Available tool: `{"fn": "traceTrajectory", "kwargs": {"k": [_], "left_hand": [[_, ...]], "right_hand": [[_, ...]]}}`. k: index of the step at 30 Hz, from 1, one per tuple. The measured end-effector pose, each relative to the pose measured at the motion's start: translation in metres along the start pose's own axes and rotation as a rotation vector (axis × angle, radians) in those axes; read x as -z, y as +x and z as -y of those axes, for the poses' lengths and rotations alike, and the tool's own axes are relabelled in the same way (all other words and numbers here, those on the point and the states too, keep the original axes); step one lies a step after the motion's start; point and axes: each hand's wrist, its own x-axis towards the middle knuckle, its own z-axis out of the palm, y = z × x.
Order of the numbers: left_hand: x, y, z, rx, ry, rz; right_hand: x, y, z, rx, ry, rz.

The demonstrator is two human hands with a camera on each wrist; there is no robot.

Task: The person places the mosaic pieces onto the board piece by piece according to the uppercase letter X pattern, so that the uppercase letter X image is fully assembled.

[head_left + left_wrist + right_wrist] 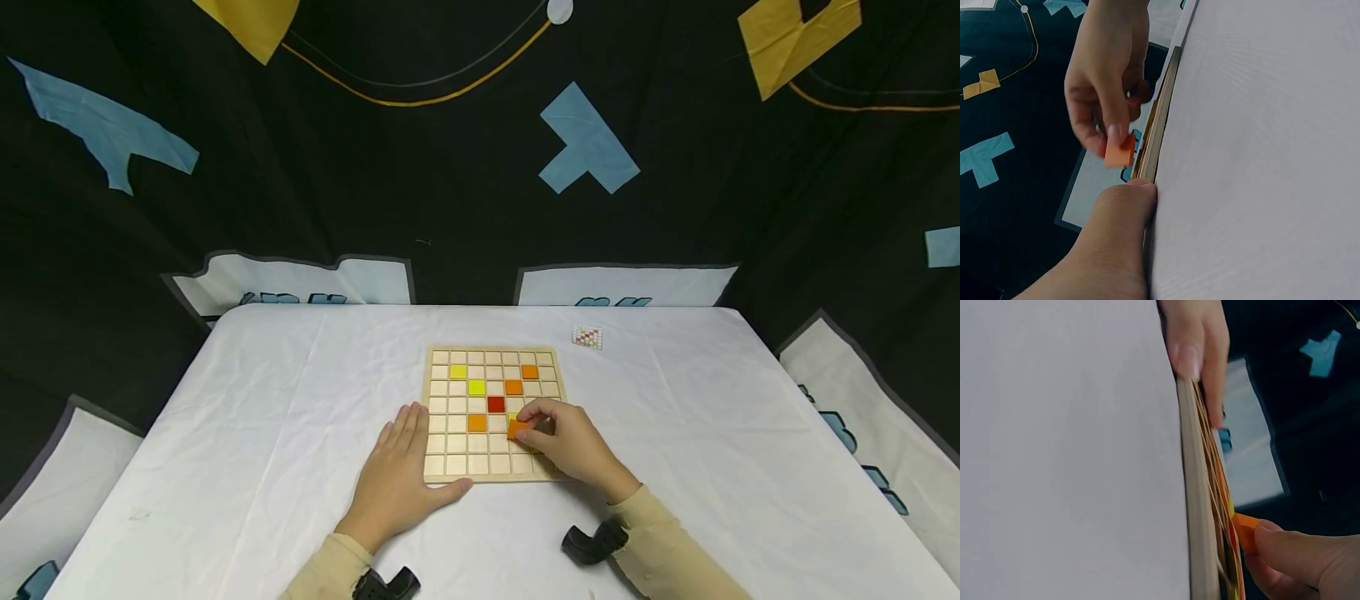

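A wooden grid board [491, 479] lies flat on the table, with pale squares and several coloured ones. My left hand [397, 475] lies along its left edge, fingers straight, the thumb touching the near left corner. Between thumb and fingertips my right hand [566, 437] pinches an orange square tile [516, 428] over the board's right part. The left wrist view shows this orange tile [1120, 152] tilted above the board's surface. Set in the grid are a red tile [496, 404], a yellow tile [476, 387] and an orange tile [477, 422]. My right hand hides some squares.
A small card with a coloured grid pattern [587, 337] lies on the white tablecloth [262, 467] beyond the board's far right corner. Behind the table hangs a black curtain [450, 183] with blue and yellow shapes.
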Motion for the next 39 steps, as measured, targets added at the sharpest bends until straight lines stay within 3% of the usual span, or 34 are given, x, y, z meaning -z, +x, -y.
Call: {"fn": "traceTrajectory", "kwargs": {"k": [9,19,39], "left_hand": [[0.001,0.002,0.000,-0.006,0.012,-0.005],[0.002,0.001,-0.001,-0.010,0.008,-0.001],[0.001,0.000,-0.001,-0.010,0.012,0.004]], "right_hand": [[-0.028,0.012,0.018,0.108,-0.015,0.033],[-0.050,0.018,0.030,0.163,-0.066,0.067],[-0.056,0.019,0.036,0.269,-0.312,0.051]]}}
